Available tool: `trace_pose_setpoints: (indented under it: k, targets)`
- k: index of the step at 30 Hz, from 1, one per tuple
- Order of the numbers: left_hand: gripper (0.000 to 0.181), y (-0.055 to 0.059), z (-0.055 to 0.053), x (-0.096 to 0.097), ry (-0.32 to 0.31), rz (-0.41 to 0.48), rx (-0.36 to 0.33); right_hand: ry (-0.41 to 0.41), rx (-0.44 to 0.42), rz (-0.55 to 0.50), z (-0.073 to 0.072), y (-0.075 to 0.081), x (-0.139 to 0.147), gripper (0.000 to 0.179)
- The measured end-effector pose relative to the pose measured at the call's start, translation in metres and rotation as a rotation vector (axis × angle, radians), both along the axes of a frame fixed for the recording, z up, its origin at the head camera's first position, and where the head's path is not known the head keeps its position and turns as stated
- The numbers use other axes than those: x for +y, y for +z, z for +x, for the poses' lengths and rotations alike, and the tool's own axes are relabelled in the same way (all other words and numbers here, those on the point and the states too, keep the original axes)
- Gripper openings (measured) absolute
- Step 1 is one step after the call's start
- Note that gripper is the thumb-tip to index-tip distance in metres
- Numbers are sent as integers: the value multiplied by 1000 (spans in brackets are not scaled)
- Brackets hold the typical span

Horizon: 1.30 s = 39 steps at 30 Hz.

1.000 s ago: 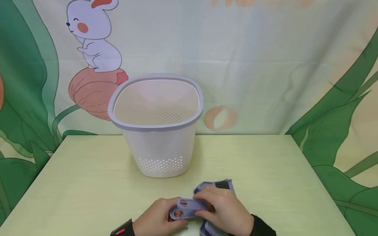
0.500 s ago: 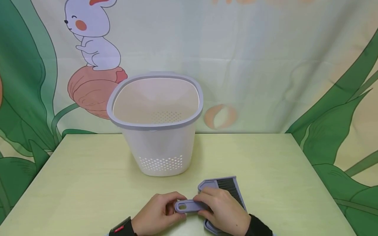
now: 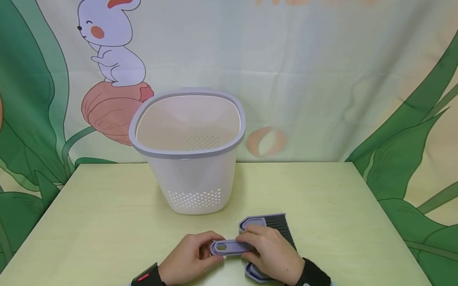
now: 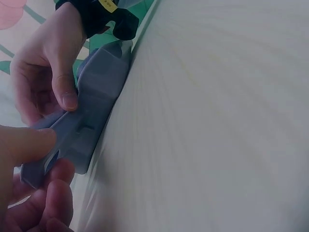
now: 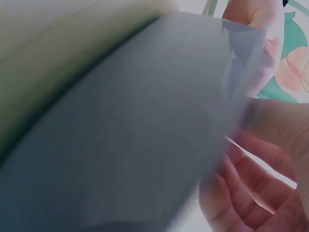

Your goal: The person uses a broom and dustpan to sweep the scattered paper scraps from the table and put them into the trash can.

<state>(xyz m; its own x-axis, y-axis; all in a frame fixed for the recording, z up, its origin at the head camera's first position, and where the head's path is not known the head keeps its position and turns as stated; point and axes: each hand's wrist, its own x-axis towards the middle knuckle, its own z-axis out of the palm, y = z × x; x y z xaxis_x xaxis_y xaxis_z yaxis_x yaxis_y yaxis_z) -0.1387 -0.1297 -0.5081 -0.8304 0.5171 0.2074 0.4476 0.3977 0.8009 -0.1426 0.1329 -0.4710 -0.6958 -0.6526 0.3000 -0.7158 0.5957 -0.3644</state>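
A small purple-grey dustpan [image 3: 252,275] lies at the table's front, with a matching brush [image 3: 255,222] nested in it, dark bristles facing up. Their handles overlap and point left. My left hand [image 3: 193,256] pinches the looped handle ends between thumb and fingers; the left wrist view shows its thumb on one face of the dustpan handle [image 4: 63,133] and fingers behind. My right hand [image 3: 273,252] grips the handles where they meet the heads, covering the middle of the set. In the right wrist view the dustpan's smooth underside [image 5: 120,121] fills much of the picture beside the right fingers.
A tall white basket [image 3: 193,178] with a purple-grey rim and small holes stands upright behind the hands, left of the dustpan. The pale table [image 3: 322,198] ends at a printed cloth backdrop [image 3: 304,79] with a rabbit and leaves.
The two handle ends, apart one second ago, now lie one over the other. The brush and dustpan have turned flatter, showing more bristles. Both hands stay on the handles.
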Motion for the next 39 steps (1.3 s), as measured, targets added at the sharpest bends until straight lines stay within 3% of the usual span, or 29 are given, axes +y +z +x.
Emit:
trace_pose_setpoints:
  k: [5,11,15,22,33,39]
  targets:
    - [34,0,1,-1,-19,4,-19,12,24,46,-1,4,1,25]
    - [40,0,2,0,-122,15,-22,30,92,138,-3,9,4,34]
    - [40,1,3,0,-147,17,-12,53,119,178,-6,11,6,34]
    - [39,3,3,-1,-159,21,-13,50,65,237,-11,15,25,29]
    - [33,14,-5,-27,-75,5,37,-75,241,220,-34,7,111,32]
    - [34,21,-11,-44,-12,-32,53,-230,274,185,-41,3,149,5]
